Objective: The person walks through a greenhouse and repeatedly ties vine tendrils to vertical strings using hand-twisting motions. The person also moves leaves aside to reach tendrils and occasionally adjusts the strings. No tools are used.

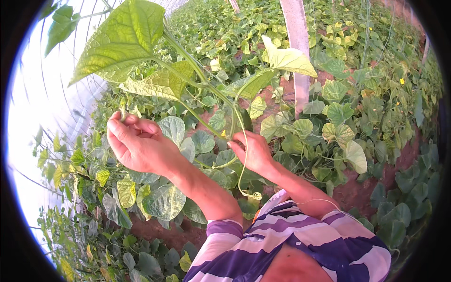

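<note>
My left hand is raised at the left, with a small pale green plant piece pinched between thumb and fingertips. In the middle, my right hand has its fingers closed around the lower part of a cucumber vine stem. Beside those fingers hangs a dark green cucumber; whether they touch it is unclear. A small yellow flower sits by the stem. Large leaves spread from the vine at the upper left, and a long curled tendril hangs across my right hand.
A pale post rises behind the vine. Dense cucumber plants surround me, with thin strings hanging at the right. Bright greenhouse film with curved ribs slopes along the left. Reddish soil shows between rows.
</note>
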Tool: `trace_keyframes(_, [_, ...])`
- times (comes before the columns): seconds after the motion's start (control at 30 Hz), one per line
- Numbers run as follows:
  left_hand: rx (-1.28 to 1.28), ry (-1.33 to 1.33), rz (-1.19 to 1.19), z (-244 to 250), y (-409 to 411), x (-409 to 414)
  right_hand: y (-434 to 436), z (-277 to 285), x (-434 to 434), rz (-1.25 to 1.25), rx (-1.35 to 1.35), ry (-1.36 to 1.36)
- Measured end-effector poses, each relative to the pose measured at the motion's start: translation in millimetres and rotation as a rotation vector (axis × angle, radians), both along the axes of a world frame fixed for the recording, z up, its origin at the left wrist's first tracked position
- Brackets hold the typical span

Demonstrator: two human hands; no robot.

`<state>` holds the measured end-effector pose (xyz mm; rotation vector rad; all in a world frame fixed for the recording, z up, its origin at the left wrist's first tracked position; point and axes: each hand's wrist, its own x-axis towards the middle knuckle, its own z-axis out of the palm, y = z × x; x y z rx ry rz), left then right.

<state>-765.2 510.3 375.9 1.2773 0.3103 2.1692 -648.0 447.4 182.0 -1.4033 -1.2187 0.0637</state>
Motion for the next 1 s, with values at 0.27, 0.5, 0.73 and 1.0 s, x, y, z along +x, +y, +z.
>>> trace_keyframes(0.27, [-0.232, 0.945, -0.303, -80.1, -9.9, 62.2, -32.8, 28.5, 26.0, 0.009, -0.161, -0.222])
trace_keyframes(0.5, [-0.219, 0.739, -0.439, -90.9, -9.1, 64.0, -60.2, 80.9, 53.8, -0.068, 0.144, -0.76])
trace_keyframes(0.73, [-0.272, 0.677, -0.598, -87.2, -10.2, 47.6, -71.1, 117.6, 58.3, -0.055, 0.229, -0.863])
trace_keyframes(1.0, [-0.318, 0.733, -0.432, -87.6, -18.2, 41.9, -73.5, 225.6, 109.9, 0.104, 0.493, -0.019])
